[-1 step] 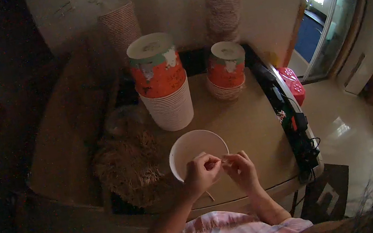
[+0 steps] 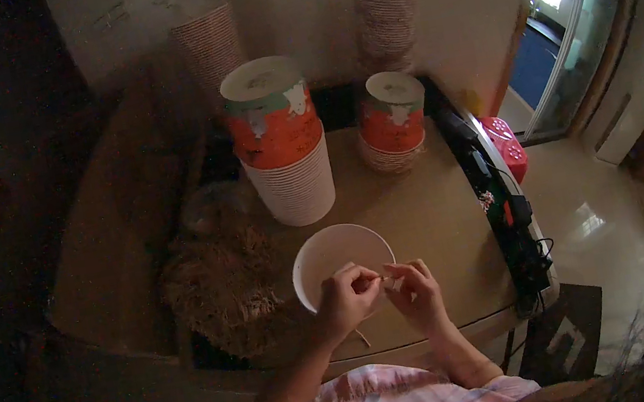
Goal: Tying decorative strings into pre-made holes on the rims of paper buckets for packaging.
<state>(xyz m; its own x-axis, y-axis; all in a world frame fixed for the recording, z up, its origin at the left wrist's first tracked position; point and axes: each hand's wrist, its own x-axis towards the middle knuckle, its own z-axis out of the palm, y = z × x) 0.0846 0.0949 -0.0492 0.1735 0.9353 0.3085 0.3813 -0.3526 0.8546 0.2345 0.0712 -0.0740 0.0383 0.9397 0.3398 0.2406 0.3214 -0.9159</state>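
Observation:
Both of my hands meet over the near rim of a white paper bucket (image 2: 331, 249), which stands open end up on the table. My left hand (image 2: 344, 299) is closed, its thumb and finger pinching a thin cord just past the bucket's rim. Opposite it, my right hand (image 2: 416, 292) pinches at the same cord, the fingertips of both hands nearly touching. A short pale cord end (image 2: 362, 338) hangs out below the left hand. What exactly lies between the fingertips is very small and partly hidden.
A tall stack of nested buckets (image 2: 291, 185) stands upside down behind, with an orange one on top. A smaller orange-topped stack (image 2: 392, 124) is to its right. Tan stringy fibres (image 2: 226, 291) lie left. Black cables and adapters (image 2: 518, 209) line the table's right edge.
My fingertips have shifted slightly, the pinch of the two hands changing a little. The bucket and everything else stay put.

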